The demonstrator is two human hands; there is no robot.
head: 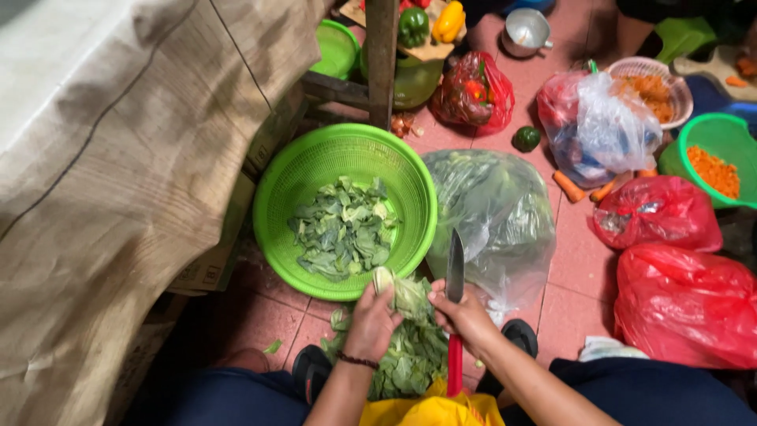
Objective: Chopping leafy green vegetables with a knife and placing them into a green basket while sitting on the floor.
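Left hand (371, 319) fingers clamped on leafy greens (410, 300); right hand (465, 315) fingers closed around red-handled knife (455, 272), blade just beside the greens. Green basket (272, 197) of cut leaves lies just beyond, clear bag (497, 205) alongside.

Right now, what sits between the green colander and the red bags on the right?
In the head view, a clear plastic bag of leafy greens lies on the floor between the green colander and the red bags.

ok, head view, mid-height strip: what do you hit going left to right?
Tan cloth → green basket of cut greens → clear bag of leafy greens → red plastic bags.
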